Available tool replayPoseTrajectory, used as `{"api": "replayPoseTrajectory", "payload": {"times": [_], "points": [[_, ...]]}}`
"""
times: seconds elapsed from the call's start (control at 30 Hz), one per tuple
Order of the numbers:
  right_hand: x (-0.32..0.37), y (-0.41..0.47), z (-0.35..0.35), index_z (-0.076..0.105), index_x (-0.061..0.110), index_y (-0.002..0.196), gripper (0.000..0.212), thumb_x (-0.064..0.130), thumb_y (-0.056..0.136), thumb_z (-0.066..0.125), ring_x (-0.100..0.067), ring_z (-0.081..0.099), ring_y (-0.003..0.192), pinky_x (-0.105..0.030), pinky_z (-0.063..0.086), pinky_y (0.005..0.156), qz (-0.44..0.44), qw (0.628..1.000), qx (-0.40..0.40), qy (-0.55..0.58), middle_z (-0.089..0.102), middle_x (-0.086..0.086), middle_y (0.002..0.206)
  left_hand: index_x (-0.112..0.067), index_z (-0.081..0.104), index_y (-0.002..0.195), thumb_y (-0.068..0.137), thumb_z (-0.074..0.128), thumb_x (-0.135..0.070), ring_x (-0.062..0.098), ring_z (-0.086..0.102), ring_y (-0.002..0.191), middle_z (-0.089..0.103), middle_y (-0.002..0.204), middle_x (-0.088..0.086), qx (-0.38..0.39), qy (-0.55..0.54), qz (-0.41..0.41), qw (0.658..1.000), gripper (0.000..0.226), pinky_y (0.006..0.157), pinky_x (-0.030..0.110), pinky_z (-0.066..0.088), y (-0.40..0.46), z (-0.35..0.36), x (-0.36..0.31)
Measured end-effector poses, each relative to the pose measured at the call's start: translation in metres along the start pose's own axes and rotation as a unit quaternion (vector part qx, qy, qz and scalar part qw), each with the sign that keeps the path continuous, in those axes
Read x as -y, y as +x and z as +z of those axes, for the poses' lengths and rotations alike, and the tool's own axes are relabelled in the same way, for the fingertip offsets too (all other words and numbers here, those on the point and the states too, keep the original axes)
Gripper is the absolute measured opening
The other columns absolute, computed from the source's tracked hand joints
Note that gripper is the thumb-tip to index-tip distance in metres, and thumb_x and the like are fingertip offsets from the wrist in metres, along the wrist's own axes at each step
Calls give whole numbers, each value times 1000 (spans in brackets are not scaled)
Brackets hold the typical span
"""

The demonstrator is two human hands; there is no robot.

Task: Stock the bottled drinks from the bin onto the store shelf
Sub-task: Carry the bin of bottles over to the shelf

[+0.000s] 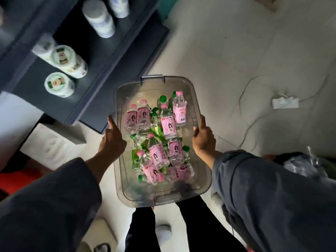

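Note:
A clear grey plastic bin (197, 99) is held in front of me above the floor. My left hand (111, 138) grips its left rim, thumb along the top. My right hand (202, 136) grips the right rim the same way. Inside lie several small clear bottles with pink labels and pink caps (168, 122), mixed with several green-capped, green-labelled bottles (162, 99), all jumbled on their sides. The dark store shelf (101, 57) stands at the upper left, close to the bin's far left corner.
White tubs with green-printed lids (62, 58) and white cylindrical containers (99, 17) stand on the shelf. A white box (54, 140) sits on the floor at left. A white power strip with cables (285, 102) lies on the tile at right. My legs are below the bin.

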State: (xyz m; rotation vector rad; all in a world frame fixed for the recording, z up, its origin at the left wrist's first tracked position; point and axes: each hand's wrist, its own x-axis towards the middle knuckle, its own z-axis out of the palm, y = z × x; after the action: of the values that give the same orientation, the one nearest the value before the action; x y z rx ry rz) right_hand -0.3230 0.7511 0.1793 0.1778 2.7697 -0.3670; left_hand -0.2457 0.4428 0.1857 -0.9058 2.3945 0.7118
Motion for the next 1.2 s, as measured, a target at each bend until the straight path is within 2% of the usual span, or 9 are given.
{"api": "replayPoseTrajectory", "payload": {"times": [0.1, 0.23, 0.47, 0.53, 0.6, 0.67, 0.73, 0.9, 1.2], "points": [[-33, 26, -24, 27, 15, 157, 54, 30, 107, 40, -37, 66, 82, -35, 39, 59, 26, 999, -32, 27, 65, -18, 96, -31, -24, 154, 80, 54, 6, 38, 64, 77, 60, 107, 29, 8, 20, 43, 999, 113, 65, 51, 60, 17, -5, -64], [-73, 67, -65, 26, 13, 157, 55, 31, 107, 41, -35, 66, 80, -34, 42, 60, 54, 996, -47, 51, 64, -17, 94, -23, -17, 158, 85, 54, 6, 36, 62, 83, 54, 123, 34, -16, 62, 96, 993, 106, 69, 50, 57, 28, -12, -157], [-121, 156, -138, 22, 15, 157, 54, 30, 107, 38, -32, 65, 77, -44, 56, 65, 88, 987, -91, 103, 63, -15, 91, -23, -20, 157, 87, 52, 6, 19, 52, 69, 48, 137, 37, -17, 102, 160, 982, 104, 54, 35, 43, 76, -26, -311], [-133, 181, -156, 21, 18, 156, 53, 29, 107, 37, -31, 64, 78, -43, 55, 66, 110, 982, -99, 118, 63, -13, 94, -22, -15, 158, 88, 52, 6, 21, 55, 76, 45, 143, 32, -17, 101, 181, 978, 101, 56, 35, 47, 92, -28, -354], [-142, 207, -171, 20, 21, 157, 54, 26, 107, 38, -28, 61, 76, -41, 54, 67, 142, 975, -104, 138, 63, -11, 96, -26, -15, 158, 86, 57, 3, 33, 63, 95, 44, 145, 29, -10, 104, 210, 972, 106, 72, 45, 58, 116, -28, -398], [-148, 235, -187, 20, 24, 157, 55, 24, 106, 39, -27, 60, 76, -43, 56, 71, 174, 966, -108, 159, 64, -10, 99, -29, -13, 157, 85, 61, -1, 42, 63, 104, 47, 141, 29, 0, 119, 233, 965, 107, 84, 54, 57, 142, -30, -443], [-151, 265, -203, 20, 24, 157, 55, 24, 106, 40, -28, 60, 78, -45, 56, 74, 199, 959, -111, 171, 65, -11, 101, -28, -6, 157, 86, 62, -2, 43, 62, 104, 51, 135, 28, 8, 129, 248, 960, 102, 87, 54, 56, 164, -34, -487], [-155, 329, -240, 15, 26, 159, 57, 26, 106, 38, -31, 64, 82, -47, 57, 77, 248, 943, -124, 186, 65, -14, 100, -28, -2, 157, 89, 63, -7, 41, 62, 99, 56, 126, 25, 25, 158, 269, 950, 97, 81, 48, 55, 203, -50, -577], [-177, 447, -295, 18, 19, 158, 56, 27, 107, 39, -34, 65, 86, -47, 56, 76, 266, 933, -148, 191, 66, -15, 100, -28, 7, 153, 89, 63, -10, 43, 62, 97, 59, 118, 24, 25, 181, 318, 930, 87, 85, 54, 56, 272, -65, -727]]}}
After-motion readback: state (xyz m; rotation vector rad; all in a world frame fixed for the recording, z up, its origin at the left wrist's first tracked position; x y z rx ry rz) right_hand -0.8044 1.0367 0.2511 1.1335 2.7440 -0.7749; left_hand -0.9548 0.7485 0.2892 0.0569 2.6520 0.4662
